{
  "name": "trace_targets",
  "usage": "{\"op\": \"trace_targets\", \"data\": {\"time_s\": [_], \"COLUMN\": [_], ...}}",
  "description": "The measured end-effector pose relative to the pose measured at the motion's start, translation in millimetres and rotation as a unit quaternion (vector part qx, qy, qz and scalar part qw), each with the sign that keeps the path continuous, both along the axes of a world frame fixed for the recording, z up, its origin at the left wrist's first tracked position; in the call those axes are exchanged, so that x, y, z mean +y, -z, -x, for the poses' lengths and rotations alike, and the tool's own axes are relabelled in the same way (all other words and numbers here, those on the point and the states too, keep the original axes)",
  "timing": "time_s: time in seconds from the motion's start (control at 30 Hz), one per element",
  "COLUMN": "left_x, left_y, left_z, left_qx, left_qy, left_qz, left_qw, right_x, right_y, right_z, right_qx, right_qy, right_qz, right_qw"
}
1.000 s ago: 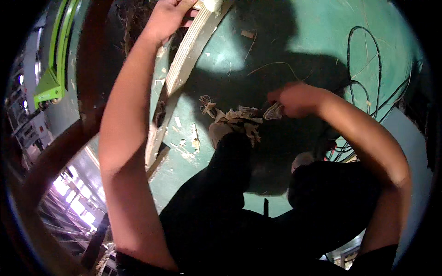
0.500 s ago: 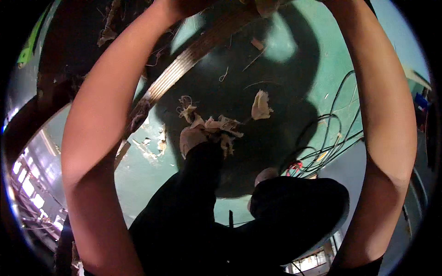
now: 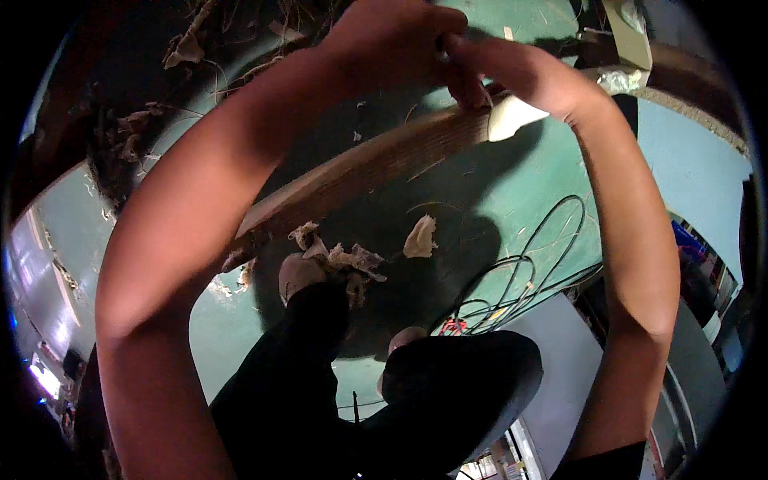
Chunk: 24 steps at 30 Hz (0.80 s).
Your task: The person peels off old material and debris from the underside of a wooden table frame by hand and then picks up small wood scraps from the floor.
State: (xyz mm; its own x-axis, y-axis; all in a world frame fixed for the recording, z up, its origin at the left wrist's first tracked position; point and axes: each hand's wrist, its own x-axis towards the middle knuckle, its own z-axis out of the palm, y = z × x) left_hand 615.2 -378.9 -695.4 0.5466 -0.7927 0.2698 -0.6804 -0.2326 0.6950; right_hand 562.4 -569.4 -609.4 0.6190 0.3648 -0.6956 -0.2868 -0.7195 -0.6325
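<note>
My left hand (image 3: 392, 40) and my right hand (image 3: 520, 72) meet at the top, just above a ribbed wooden beam (image 3: 384, 164). Both hands have their fingers curled close together. A thin pale strip (image 3: 486, 98) shows below the fingertips; which hand grips it, I cannot tell. Under my right hand, a cream-white piece (image 3: 512, 118) wraps over the beam. What lies between the fingers is hidden.
Torn pale scraps (image 3: 352, 260) lie by my foot, and another scrap (image 3: 421, 237) lies on the green floor (image 3: 552, 172). Black cables (image 3: 524, 276) loop at the right. Dark fibrous debris (image 3: 128, 140) gathers at the left, near the beam.
My hands have come down and together into view from the top edge. The view has shifted, so more of the beam and its cream-white piece now shows; the scraps appear lower and further left.
</note>
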Motion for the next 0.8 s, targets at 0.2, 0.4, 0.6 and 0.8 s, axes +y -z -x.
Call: {"op": "trace_targets", "data": {"time_s": [0.2,0.4,0.6,0.8], "left_x": [24,46,13,10], "left_y": [-3,2,-4,-1], "left_z": [-12,-10,-7,-8], "left_qx": [0.106,0.180,0.251,0.354], "left_qy": [0.058,0.095,0.106,0.109], "left_qz": [-0.068,-0.034,-0.021,-0.093], "left_qw": [0.990,0.978,0.962,0.924], "right_x": [8,7,6,13], "right_y": [1,4,3,9], "right_z": [-6,-7,-4,1], "right_qx": [0.033,0.029,0.034,0.001], "right_qy": [0.016,0.070,0.069,0.026], "right_qz": [0.092,0.032,0.047,-0.007], "right_qw": [0.995,0.997,0.996,1.000]}}
